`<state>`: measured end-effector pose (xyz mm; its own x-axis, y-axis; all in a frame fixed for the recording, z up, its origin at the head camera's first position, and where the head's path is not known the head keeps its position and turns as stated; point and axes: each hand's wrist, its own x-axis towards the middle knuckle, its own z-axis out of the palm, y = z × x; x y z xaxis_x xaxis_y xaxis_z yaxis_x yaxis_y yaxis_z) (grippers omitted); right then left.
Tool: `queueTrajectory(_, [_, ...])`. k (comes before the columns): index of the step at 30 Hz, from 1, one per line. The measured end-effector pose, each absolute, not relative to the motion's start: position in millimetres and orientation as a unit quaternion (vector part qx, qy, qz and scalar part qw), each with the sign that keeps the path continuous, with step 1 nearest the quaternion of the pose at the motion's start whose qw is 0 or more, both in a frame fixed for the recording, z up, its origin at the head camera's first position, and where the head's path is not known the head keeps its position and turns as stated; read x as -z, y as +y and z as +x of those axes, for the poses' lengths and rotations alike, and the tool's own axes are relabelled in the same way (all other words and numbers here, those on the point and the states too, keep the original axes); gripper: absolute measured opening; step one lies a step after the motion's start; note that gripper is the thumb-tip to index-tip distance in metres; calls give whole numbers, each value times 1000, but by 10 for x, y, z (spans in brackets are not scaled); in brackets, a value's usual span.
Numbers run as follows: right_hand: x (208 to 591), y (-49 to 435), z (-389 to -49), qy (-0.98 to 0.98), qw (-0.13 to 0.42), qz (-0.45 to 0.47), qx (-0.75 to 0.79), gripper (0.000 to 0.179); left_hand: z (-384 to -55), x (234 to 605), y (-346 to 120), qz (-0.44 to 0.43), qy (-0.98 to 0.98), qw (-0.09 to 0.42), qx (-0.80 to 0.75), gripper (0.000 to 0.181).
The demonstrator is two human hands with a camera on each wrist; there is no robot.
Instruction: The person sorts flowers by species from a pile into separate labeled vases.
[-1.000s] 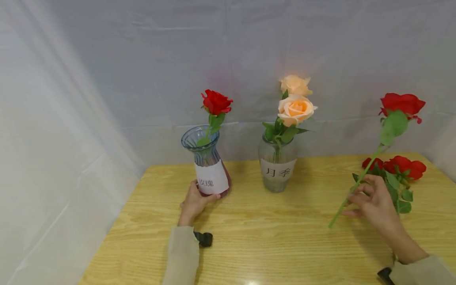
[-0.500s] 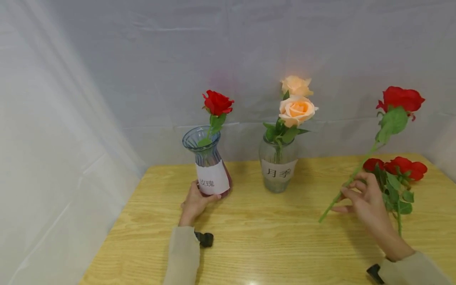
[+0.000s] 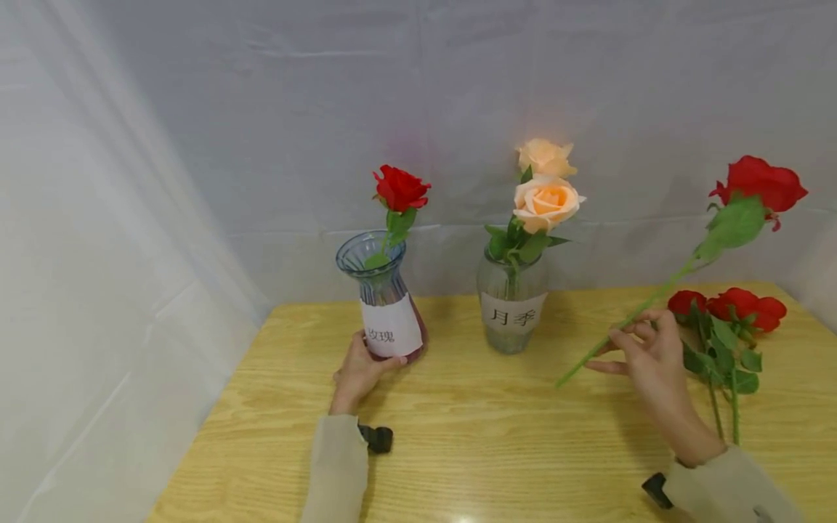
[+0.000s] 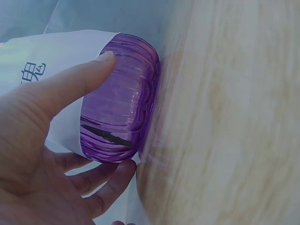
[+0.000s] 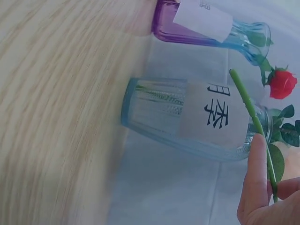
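Observation:
At the left in the head view, my left hand (image 3: 360, 374) grips the base of a flared glass vase (image 3: 382, 294), blue at the top and purple below. Its thumb lies across the purple glass (image 4: 117, 98) in the left wrist view, with the fingers curled underneath. One red rose (image 3: 402, 189) stands in that vase, behind a white paper label. On the right, my right hand (image 3: 657, 374) pinches the green stem of another red rose (image 3: 758, 189). This rose is tilted, bloom up to the right, and its bare stem end (image 5: 239, 82) overlaps the clear vase in the right wrist view.
A clear glass vase (image 3: 513, 340) with a paper label stands mid-table at the back, holding peach roses (image 3: 548, 202). Several red roses (image 3: 745, 305) lie on the wooden table (image 3: 471, 436) behind and right of my right hand. A pale sheet (image 3: 314, 131) hangs behind the table.
My right hand has moved left with the rose, and its stem now leans flatter, the lower end nearer the clear vase. My left hand and its vase have stayed in place.

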<state>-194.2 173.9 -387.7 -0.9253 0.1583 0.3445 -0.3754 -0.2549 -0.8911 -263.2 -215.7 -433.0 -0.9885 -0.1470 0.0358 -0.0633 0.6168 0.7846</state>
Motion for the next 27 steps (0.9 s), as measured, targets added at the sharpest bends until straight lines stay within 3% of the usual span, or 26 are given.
queueTrajectory(9, [3840, 1638, -1980, -583, 153, 60, -796, 30, -2627, 4330, -2154, 60, -897, 47, 435, 88])
queueTrajectory(18, [3831, 1604, -1998, -603, 146, 51, -783, 21, -2629, 4321, -2146, 62, -900, 47, 430, 88])
queueTrajectory(27, [3778, 1487, -2001, -579, 172, 40, -796, 24, -2638, 4330, -2147, 64, -899, 49, 430, 89])
